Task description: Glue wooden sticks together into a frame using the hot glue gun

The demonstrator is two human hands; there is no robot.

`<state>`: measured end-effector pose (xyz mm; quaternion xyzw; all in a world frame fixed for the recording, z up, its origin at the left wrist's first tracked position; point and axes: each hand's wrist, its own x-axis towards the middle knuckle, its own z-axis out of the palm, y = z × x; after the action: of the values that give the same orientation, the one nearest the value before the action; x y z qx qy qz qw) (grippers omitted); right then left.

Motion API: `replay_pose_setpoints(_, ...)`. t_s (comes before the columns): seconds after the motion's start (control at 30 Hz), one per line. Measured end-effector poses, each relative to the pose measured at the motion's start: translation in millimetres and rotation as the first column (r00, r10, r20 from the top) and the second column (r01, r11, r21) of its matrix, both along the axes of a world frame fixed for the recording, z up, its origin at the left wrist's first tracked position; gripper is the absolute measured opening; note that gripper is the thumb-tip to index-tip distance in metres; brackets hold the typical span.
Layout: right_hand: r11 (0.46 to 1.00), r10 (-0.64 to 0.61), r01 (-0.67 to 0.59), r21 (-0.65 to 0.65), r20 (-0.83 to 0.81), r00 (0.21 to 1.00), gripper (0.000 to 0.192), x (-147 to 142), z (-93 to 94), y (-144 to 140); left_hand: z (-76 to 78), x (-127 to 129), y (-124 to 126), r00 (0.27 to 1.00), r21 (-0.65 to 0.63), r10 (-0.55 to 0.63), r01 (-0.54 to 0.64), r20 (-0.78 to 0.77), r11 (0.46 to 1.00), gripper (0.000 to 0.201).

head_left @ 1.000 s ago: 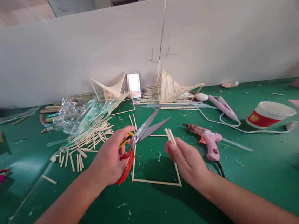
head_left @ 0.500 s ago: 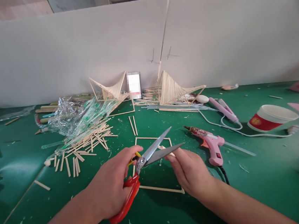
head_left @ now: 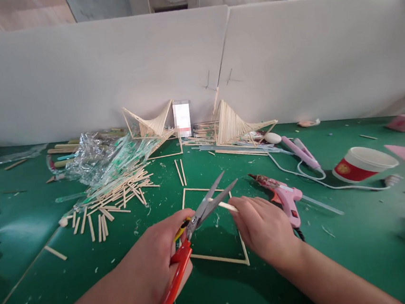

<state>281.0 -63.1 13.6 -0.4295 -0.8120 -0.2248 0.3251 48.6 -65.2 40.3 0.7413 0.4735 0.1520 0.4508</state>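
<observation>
My left hand (head_left: 163,261) is closed round the handles of red-and-yellow scissors (head_left: 172,284), whose blades stand partly apart and point away to the right. In my right hand (head_left: 261,225) a short pale wooden stick (head_left: 225,205) is pinched, its free end lying between the blades. Below both hands, a square frame of thin wooden sticks (head_left: 220,259) lies flat on the green table (head_left: 273,288). Two loose wooden sticks (head_left: 180,172) lie just beyond that frame. A pink glue gun (head_left: 285,196) rests on its side to the right of my right hand.
Cut sticks (head_left: 120,193) are heaped at left beside crumpled clear plastic (head_left: 93,157). Two curved stick models (head_left: 153,123) stand near the white partition (head_left: 108,65). At right are a paper cup (head_left: 363,165), a white cable (head_left: 286,168) and a pink device (head_left: 301,152).
The scissor blades have closed somewhat and my left hand has dropped slightly. The stick in my right hand now shows more clearly, reaching left between the blades.
</observation>
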Motion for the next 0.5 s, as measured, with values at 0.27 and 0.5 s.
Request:
replay_pose_setpoints(0.27, 0.997, -0.006, 0.002, -0.083, -0.053, 0.999, 0.029, -3, -6.6, 4, 0.5, -3, 3, 0.996, -0.055, 0.033, -0.038, -0.078, 0.998, 0.041)
replay_pose_setpoints(0.5, 0.949, -0.123, 0.016, -0.314, -0.322, 0.939, 0.027, -1, -12.8, 6, -32.9, -16, 21, 0.999, 0.039, 0.034, -0.035, 0.029, 0.999, 0.036)
